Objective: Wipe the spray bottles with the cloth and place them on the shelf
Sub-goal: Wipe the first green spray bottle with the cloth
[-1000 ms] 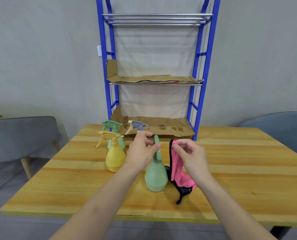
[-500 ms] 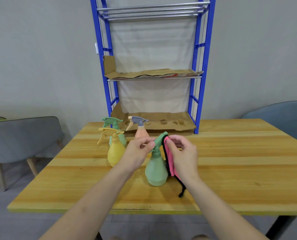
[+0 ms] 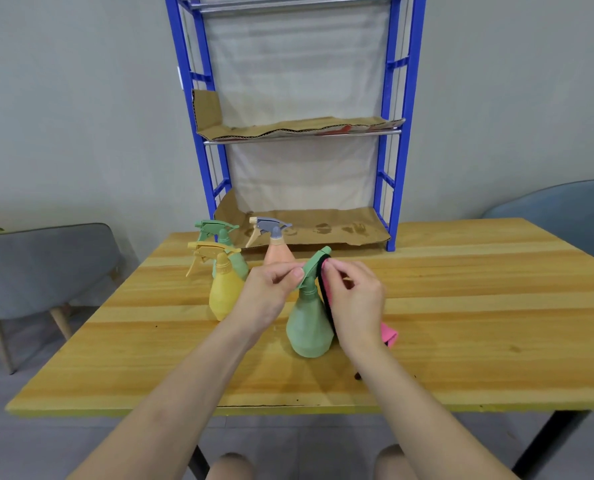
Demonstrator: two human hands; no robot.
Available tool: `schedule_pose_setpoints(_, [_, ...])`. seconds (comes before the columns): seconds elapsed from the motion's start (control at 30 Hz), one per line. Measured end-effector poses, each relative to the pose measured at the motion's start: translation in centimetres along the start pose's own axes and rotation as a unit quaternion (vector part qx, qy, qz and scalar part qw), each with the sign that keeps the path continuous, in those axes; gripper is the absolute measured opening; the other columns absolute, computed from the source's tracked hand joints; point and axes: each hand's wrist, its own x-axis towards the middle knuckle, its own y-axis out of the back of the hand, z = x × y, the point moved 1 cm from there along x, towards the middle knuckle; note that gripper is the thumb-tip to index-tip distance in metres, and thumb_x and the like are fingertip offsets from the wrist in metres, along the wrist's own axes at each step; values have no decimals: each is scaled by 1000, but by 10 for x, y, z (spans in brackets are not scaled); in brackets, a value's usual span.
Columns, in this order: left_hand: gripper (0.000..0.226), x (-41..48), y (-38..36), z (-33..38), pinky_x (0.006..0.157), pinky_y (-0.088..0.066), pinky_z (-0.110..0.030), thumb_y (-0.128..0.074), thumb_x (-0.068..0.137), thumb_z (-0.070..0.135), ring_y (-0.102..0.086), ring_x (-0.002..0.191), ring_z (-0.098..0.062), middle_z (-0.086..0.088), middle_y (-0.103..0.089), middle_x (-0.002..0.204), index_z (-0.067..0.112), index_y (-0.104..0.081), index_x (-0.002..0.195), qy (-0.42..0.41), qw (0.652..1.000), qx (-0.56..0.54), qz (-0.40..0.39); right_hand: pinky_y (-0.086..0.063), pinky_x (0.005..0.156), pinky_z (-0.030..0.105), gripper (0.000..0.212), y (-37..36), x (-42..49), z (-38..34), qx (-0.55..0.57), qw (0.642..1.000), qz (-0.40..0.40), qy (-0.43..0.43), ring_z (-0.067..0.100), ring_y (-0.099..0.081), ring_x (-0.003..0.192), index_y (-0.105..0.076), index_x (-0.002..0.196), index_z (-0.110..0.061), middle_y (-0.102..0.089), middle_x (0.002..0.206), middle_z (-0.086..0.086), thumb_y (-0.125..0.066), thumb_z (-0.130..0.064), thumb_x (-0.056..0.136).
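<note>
A pale green spray bottle [image 3: 308, 323] stands upright on the wooden table [image 3: 461, 306], nearest to me. My left hand [image 3: 267, 296] pinches its green trigger head from the left. My right hand [image 3: 354, 303] holds a pink cloth with a black edge [image 3: 389, 334] against the right side of the head and neck. Behind stand a yellow bottle [image 3: 223, 289], a second green bottle [image 3: 235, 254] and an orange bottle with a grey head [image 3: 277, 251]. The blue shelf rack [image 3: 390, 168] rises at the table's far edge.
Cardboard sheets [image 3: 309, 226] line the rack's lower and middle shelves; both carry no bottles. A grey chair [image 3: 42, 265] sits to the left of the table, a blue-grey chair [image 3: 565, 209] to the right. My knees show below the table's front edge.
My right hand has brought the cloth up against the green bottle's head, and my left hand has shifted to pinch that head. The camera has tilted slightly downward.
</note>
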Motion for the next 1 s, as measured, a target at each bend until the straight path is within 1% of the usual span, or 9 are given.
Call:
schedule_pose_setpoints(0.1, [25, 1, 1, -3, 91, -48, -10, -58, 106, 15, -68, 112, 1, 16, -78, 113, 26, -78, 116, -12, 1000, -1, -1, -53, 77, 24, 10, -5, -1, 2, -18, 999, 11, 26, 8, -68, 83, -83, 96, -11, -75, 88, -3, -75, -6, 92])
schedule_pose_setpoints(0.27, [25, 2, 0, -10, 91, -49, -14, -58, 106, 19, -69, 112, -3, 9, -79, 114, 15, -78, 120, -17, 1000, 4, 16, -50, 74, 14, 9, -6, -18, 2, -47, 992, -7, 119, 8, -67, 80, -82, 95, -6, -74, 88, 0, -78, -2, 88])
schedule_pose_setpoints(0.43, [25, 4, -1, -11, 92, -48, -12, -58, 106, 17, -68, 114, -4, 9, -79, 115, 14, -78, 120, -25, 1000, 2, 14, -49, 74, 20, 8, -3, 3, 1, -5, 999, 10, 33, 6, -66, 83, -81, 89, -14, -73, 84, -7, -76, -8, 91])
schedule_pose_setpoints(0.5, [25, 4, 0, -12, 91, -48, -12, -58, 106, 17, -68, 113, -4, 7, -79, 115, 13, -78, 120, -25, 1000, -1, 17, -50, 72, 24, 7, -5, -1, 1, -12, 999, 3, 47, 8, -65, 80, -79, 87, -11, -71, 82, -6, -75, -7, 91])
schedule_pose_setpoints(0.63, [25, 3, 2, -16, 94, -50, -17, -58, 106, 20, -68, 114, -9, 3, -79, 115, 12, -78, 119, -23, 1000, -2, 18, -49, 67, 19, 5, -8, -18, 1, -50, 991, -27, 123, 9, -62, 75, -78, 85, -7, -69, 82, -2, -80, -4, 88])
schedule_pose_setpoints(0.7, [25, 2, 1, -15, 91, -49, -14, -58, 106, 20, -69, 110, -6, 6, -79, 112, 13, -78, 118, -23, 1000, -3, 19, -50, 69, 21, 5, -5, -13, 4, -42, 991, -31, 122, 7, -63, 76, -78, 84, -8, -70, 82, -2, -80, -6, 88])
schedule_pose_setpoints(0.83, [25, 1, -1, -14, 85, -47, -10, -57, 106, 17, -67, 101, 1, 8, -79, 107, 11, -78, 119, -36, 999, -9, 18, -55, 78, 36, 7, -3, -11, 8, 38, 998, -54, -22, 12, -69, 87, -79, 88, -13, -73, 88, -5, -75, -13, 93])
schedule_pose_setpoints(0.9, [25, 0, -2, -15, 85, -47, -10, -57, 106, 15, -67, 100, 2, 6, -79, 108, 9, -78, 119, -39, 999, -17, 23, -54, 77, 35, 7, -4, -16, 8, 30, 998, -56, -15, 12, -67, 86, -78, 87, -12, -72, 88, -3, -75, -11, 93])
schedule_pose_setpoints(1.0, [25, 0, -4, -15, 84, -48, -11, -56, 106, 12, -68, 97, 3, 7, -80, 104, 7, -78, 117, -48, 998, -23, 31, -50, 74, 22, 7, -5, -22, 12, -11, 996, -60, 60, 8, -64, 83, -75, 85, -8, -67, 87, -1, -75, -7, 92])
